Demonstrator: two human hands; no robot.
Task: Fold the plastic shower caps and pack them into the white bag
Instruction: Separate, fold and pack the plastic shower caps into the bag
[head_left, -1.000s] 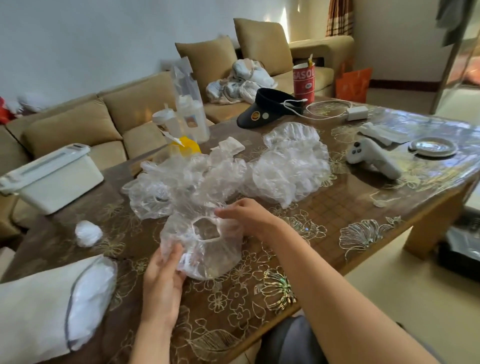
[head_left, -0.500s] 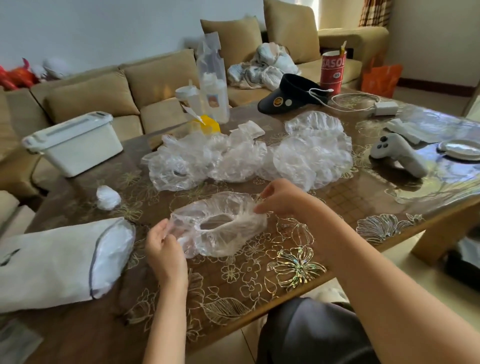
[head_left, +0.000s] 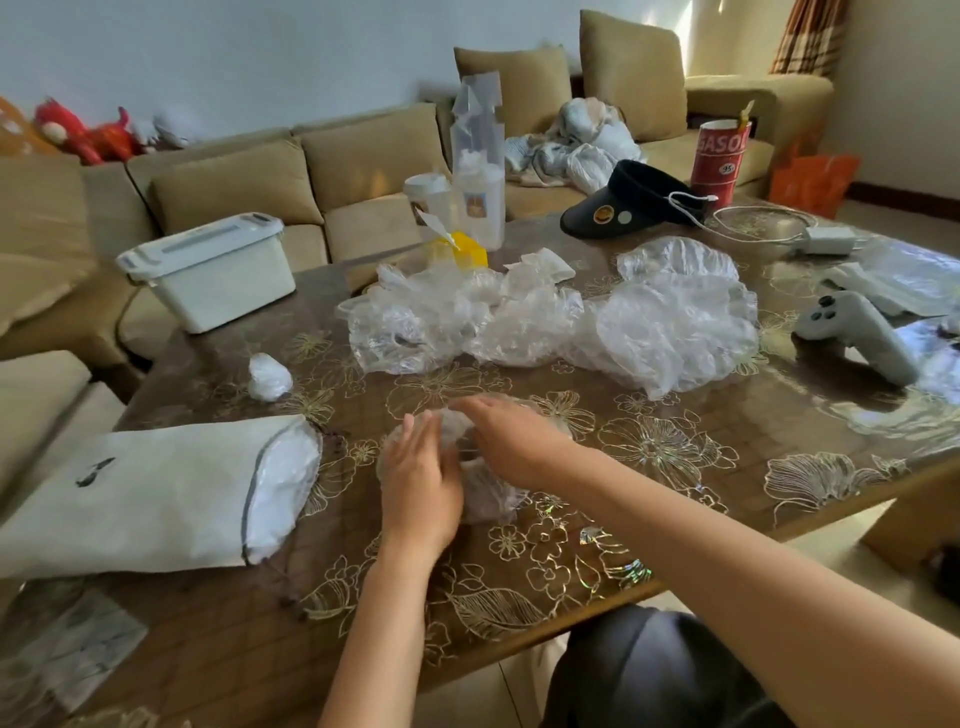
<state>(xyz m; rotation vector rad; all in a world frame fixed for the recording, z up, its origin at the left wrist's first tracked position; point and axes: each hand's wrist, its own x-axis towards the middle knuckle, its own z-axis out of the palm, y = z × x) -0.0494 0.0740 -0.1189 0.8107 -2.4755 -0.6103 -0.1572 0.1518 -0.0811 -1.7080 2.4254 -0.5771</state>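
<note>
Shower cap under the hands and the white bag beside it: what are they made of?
The shower cap looks like thin clear plastic film: the table shows through it, crinkled and shiny. The white bag seems matte fabric or papery sheet, hard to tell; it lies soft and creased, with a grey edge at its mouth.

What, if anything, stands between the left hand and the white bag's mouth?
Probably reachable, yes. Only bare table separates the left hand from the white bag, whose mouth faces it, though that hand rests on a shower cap.
</note>
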